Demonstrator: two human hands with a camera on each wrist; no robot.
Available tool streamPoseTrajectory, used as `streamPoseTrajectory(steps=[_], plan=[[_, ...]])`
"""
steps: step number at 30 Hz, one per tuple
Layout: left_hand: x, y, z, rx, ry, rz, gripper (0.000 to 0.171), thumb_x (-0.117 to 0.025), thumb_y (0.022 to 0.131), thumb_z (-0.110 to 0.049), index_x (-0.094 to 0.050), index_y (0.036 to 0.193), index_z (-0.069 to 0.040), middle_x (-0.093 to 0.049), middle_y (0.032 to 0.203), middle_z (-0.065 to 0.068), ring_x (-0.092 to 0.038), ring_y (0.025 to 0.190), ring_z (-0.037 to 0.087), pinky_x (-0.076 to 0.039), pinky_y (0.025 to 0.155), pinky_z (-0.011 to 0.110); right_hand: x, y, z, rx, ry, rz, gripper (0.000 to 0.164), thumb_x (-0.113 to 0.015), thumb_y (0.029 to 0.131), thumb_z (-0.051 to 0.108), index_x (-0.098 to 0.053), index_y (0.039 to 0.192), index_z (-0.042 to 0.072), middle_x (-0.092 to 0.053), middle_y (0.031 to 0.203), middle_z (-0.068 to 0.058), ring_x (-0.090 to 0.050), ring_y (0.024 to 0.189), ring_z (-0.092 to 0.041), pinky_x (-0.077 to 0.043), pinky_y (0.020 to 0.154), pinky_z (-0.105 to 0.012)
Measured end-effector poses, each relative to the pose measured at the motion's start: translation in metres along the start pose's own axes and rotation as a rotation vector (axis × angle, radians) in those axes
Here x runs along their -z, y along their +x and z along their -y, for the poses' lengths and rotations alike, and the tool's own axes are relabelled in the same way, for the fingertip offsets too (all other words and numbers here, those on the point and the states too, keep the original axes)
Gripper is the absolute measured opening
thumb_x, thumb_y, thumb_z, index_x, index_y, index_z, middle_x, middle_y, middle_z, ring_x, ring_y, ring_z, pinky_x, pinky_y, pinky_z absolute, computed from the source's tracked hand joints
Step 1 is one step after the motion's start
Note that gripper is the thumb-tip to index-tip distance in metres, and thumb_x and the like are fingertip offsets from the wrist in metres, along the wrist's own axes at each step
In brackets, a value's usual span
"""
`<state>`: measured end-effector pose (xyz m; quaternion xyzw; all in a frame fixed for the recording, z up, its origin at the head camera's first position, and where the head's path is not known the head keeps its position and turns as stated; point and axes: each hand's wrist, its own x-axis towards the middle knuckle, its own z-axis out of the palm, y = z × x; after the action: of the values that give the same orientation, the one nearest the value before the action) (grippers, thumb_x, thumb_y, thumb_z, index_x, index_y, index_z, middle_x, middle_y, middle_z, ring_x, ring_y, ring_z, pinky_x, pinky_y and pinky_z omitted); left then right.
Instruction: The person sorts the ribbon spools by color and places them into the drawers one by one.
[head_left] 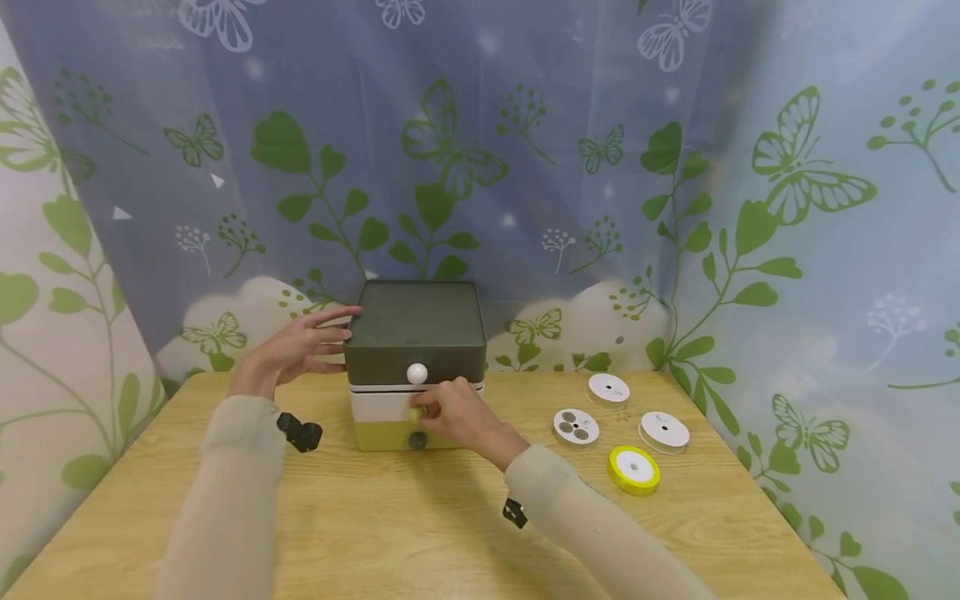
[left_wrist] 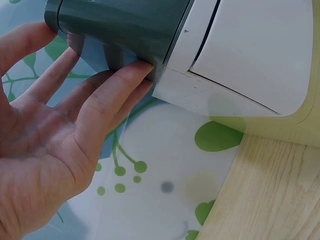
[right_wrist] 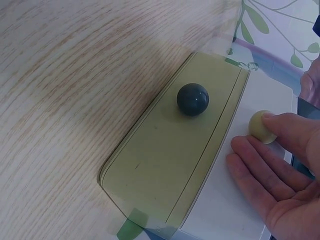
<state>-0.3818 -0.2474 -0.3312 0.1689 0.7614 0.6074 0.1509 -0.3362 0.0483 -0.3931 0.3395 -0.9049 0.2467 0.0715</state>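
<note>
One drawer box (head_left: 417, 315): left hand (head_left: 303, 342), fingers extended, touches its left side; right hand (head_left: 463, 417) pinches its yellow knob (right_wrist: 258, 128).

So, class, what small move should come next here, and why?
Probably a gentle outward pull on the pale yellow knob: the right hand pinches it on the white drawer, and the left hand touches the side of the dark top section, perhaps steadying it.

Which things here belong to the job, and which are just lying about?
In use:
- drawer unit, left grip touching its side
- pale yellow knob on the white drawer, held by the right grip

Apparently lying about, untouched:
- three white reels
- yellow-rimmed reel
</note>
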Motion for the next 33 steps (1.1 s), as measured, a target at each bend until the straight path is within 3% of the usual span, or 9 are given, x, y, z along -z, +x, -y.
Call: streamPoseTrajectory(steps=[21,33], plan=[[-0.002,-0.001,-0.002,-0.009,-0.003,0.001,0.068,-0.055,0.108,-0.026,-0.022,0.166,-0.015,0.002,0.174,0.015,-0.012,0.157,0.051,-0.048,0.112,0.057,0.0,-0.005,0.003,0.012,0.021,-0.003,0.023,-0.08,0.091,0.011,-0.081,0.114,0.009,-0.081,0.092,-0.008,-0.078,0.079,-0.015,-0.057,0.067,-0.016],[0.0,0.001,0.0,-0.008,-0.003,0.002,0.067,-0.055,0.108,-0.027,-0.023,0.166,-0.016,0.002,0.174,0.015,-0.011,0.157,0.052,-0.047,0.112,0.057,0.003,-0.015,0.014,0.008,-0.024,0.005,0.024,-0.08,0.091,0.012,-0.081,0.115,0.01,-0.081,0.086,-0.006,-0.076,0.072,-0.011,-0.05,0.057,-0.01]])
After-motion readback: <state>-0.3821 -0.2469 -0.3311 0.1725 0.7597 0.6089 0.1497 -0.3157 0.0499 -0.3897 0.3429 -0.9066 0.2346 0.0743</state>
